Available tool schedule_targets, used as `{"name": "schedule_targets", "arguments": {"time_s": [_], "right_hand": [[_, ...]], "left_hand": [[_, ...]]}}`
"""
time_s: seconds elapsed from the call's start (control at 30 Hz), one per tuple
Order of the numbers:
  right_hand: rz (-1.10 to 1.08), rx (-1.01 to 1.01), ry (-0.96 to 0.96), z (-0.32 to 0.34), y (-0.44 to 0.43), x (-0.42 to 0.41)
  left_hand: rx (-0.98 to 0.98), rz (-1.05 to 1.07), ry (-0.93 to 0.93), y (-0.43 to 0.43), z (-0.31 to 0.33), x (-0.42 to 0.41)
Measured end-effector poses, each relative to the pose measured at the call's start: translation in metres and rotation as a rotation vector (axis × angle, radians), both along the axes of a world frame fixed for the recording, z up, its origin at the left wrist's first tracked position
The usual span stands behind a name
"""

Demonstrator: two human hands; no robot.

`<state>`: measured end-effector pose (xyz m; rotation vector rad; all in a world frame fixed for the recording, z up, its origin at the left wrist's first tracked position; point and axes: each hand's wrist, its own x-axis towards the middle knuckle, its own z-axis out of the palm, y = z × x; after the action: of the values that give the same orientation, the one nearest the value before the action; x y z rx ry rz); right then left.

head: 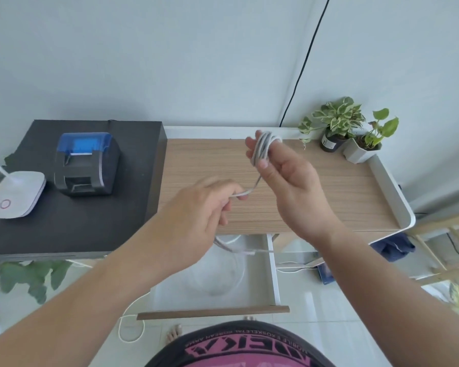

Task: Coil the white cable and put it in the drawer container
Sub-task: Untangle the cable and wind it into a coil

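The white cable (263, 148) is wound in several loops around the raised fingers of my right hand (289, 181), held above the wooden desk top (329, 197). A short strand runs down and left from the coil into my left hand (196, 215), which pinches it between thumb and fingers. The cable's loose tail hangs below my left hand over the open drawer (272, 274), which is pulled out under the desk. A clear round container (220, 276) sits inside the drawer, partly hidden by my left forearm.
A black cabinet (64, 229) stands to the left with a blue-lidded label printer (86, 162) and a white lamp base (13, 194). Two potted plants (347, 131) stand at the desk's back right corner. Another white cord (131, 327) lies on the floor.
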<state>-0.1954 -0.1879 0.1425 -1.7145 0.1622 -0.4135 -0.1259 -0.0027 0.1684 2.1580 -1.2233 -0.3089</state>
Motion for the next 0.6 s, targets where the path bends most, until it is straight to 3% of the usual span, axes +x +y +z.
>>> {"name": "schedule_targets", "arguments": {"time_s": [0.07,0.17,0.23,0.27,0.33,0.4,0.43,0.5,0.6], "right_hand": [[0.069,-0.249,0.072,-0.006,-0.001,-0.007],[0.137,-0.589,0.032,-0.013,-0.004,-0.017],[0.15,-0.653,0.029,-0.013,-0.004,-0.02],[0.166,-0.622,0.033,-0.013,-0.005,-0.021],[0.259,-0.409,0.096,-0.012,-0.005,-0.025],[0.366,-0.002,0.164,-0.007,-0.002,-0.032],[0.408,0.197,0.137,-0.002,0.0,-0.036],[0.454,0.481,0.02,0.011,0.002,-0.039],[0.5,0.728,-0.143,0.026,0.005,-0.035]], "left_hand": [[-0.088,0.081,0.174,-0.002,0.004,0.0],[-0.268,0.26,0.671,-0.007,0.015,0.003],[-0.337,0.29,0.9,-0.004,0.028,0.013],[-0.314,0.256,0.889,-0.002,0.035,0.019],[-0.114,0.142,0.516,0.002,0.042,0.032],[0.117,0.076,0.046,0.002,0.044,0.044],[0.188,0.064,-0.042,0.002,0.042,0.048],[0.246,-0.004,0.023,-0.001,0.034,0.046],[0.203,-0.072,0.224,-0.006,0.011,0.031]]}}
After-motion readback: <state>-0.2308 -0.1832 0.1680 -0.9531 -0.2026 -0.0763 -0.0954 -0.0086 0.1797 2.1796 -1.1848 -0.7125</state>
